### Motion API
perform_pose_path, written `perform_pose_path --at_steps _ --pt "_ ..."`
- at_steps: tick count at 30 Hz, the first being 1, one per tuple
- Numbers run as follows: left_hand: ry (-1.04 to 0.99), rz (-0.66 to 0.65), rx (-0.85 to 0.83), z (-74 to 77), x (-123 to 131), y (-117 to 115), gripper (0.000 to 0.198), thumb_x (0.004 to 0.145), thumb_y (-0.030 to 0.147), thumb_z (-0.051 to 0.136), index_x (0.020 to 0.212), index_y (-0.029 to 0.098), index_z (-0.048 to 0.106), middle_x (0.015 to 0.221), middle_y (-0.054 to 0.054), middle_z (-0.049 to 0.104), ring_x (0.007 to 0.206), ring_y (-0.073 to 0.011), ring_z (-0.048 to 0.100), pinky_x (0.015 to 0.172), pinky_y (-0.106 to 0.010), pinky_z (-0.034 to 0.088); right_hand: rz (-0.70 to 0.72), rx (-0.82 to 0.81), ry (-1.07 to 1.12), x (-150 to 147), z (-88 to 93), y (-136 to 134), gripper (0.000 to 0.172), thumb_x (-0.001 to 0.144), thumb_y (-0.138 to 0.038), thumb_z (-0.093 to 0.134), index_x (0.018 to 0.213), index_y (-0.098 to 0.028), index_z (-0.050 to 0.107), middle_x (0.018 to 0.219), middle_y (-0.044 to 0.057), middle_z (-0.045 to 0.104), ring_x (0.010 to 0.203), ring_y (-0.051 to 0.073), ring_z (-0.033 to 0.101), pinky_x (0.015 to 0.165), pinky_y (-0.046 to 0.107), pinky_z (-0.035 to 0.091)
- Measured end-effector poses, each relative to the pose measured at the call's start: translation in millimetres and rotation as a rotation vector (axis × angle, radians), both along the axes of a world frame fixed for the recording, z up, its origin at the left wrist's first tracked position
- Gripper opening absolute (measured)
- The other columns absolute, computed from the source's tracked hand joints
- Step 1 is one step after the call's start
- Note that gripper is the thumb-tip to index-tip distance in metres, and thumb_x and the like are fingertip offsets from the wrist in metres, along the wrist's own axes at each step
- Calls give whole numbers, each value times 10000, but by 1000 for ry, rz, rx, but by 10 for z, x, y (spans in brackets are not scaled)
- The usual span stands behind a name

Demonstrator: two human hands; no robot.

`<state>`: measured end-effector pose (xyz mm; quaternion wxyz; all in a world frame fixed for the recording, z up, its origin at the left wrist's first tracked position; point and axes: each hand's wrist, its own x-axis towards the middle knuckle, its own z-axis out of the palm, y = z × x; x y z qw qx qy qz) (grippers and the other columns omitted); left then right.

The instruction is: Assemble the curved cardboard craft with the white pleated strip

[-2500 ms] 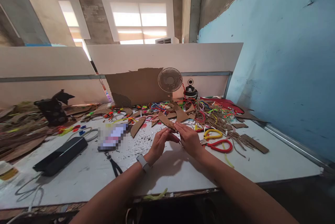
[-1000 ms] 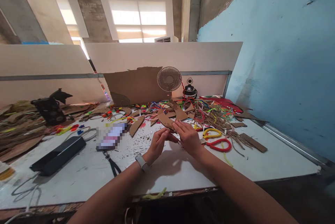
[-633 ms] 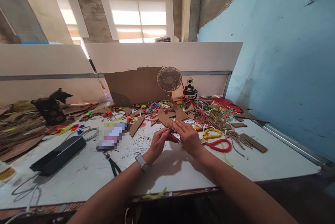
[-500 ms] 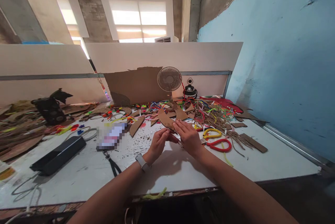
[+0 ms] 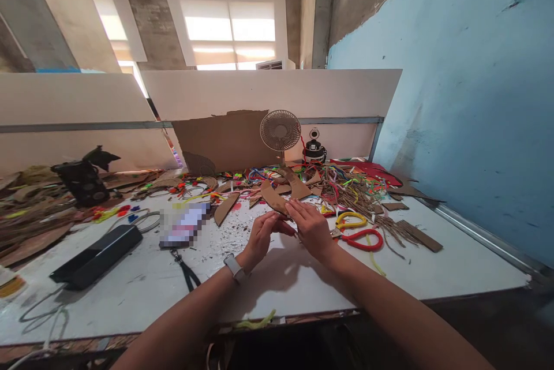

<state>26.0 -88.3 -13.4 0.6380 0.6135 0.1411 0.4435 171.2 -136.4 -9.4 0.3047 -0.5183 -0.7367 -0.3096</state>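
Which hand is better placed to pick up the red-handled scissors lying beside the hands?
Right. The right hand lies directly beside the red-handled scissors; the left hand is farther away.

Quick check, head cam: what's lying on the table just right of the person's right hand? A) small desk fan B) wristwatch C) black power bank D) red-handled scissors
D: the red-handled scissors lie on the white table just beside the right hand, which with the left hand holds a cardboard piece.
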Motion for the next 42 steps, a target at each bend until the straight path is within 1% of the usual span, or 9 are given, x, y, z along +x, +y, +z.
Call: perform_pose_path --at_steps 5,12,19,23,29,33,35,38,42 --pt "20 8 28 14 -3 -13 344 803 407 451 819 87 575 631 -97 677 600 -205 644 654 -352 502 12 -21 20 -3 -9 5 389 795 -79 480 1174 -138 541 1177 109 590 1084 225 535 915 383 445" --pt "41 17 49 39 -10 -16 395 808 458 460 837 87 593 657 -100 681 625 -202 650 661 -341 509 22 -121 241 -34 -54 16 439 798 -40 429 1211 -170 504 1121 86 626 999 163 598 856 291 493" --pt "91 32 55 22 44 22 415 778 511 504 727 109 594 528 -55 644 480 -160 610 518 -267 482 71 -106 349 -39 -24 5 350 865 -115 398 1195 -156 508 1087 95 641 969 168 613 836 293 497" --pt "97 62 36 22 42 25 407 746 505 552 650 112 598 422 -18 586 366 -128 544 409 -219 413 130 -120 392 -66 -25 -13 316 873 -138 403 1163 -141 529 1057 104 653 943 172 626 819 293 504" --pt "101 91 -31 63 34 -2 469 731 533 548 535 111 606 302 4 492 237 -88 411 305 -198 294 258 -112 363 -86 -51 -26 325 880 -137 387 1176 -155 520 1074 101 644 986 166 609 849 294 495" --pt "106 70 -76 60 44 -10 494 725 553 540 501 115 581 285 6 471 221 -81 391 283 -192 280 283 -92 309 -49 -54 -17 354 871 -107 386 1205 -152 494 1109 104 627 1023 157 589 878 297 485" --pt "92 51 -79 47 52 -9 476 739 546 530 554 111 588 296 17 473 227 -79 395 286 -189 297 275 -86 257 -21 -32 -20 378 856 -79 380 1211 -151 489 1139 109 610 1062 165 565 909 322 469" --pt "22 -25 -96 25 65 -8 418 754 527 527 674 121 583 314 46 475 238 -80 404 300 -187 330 247 -54 166 11 26 -36 397 833 -48 366 1193 -135 509 1152 123 600 1107 188 531 943 367 445" --pt "14 -157 -147 23 69 -13 473 771 554 482 600 119 557 290 32 462 222 -76 392 289 -180 316 226 11 67 22 89 -65 429 818 -35 352 1208 -137 500 1184 127 579 1150 204 495 958 398 429"
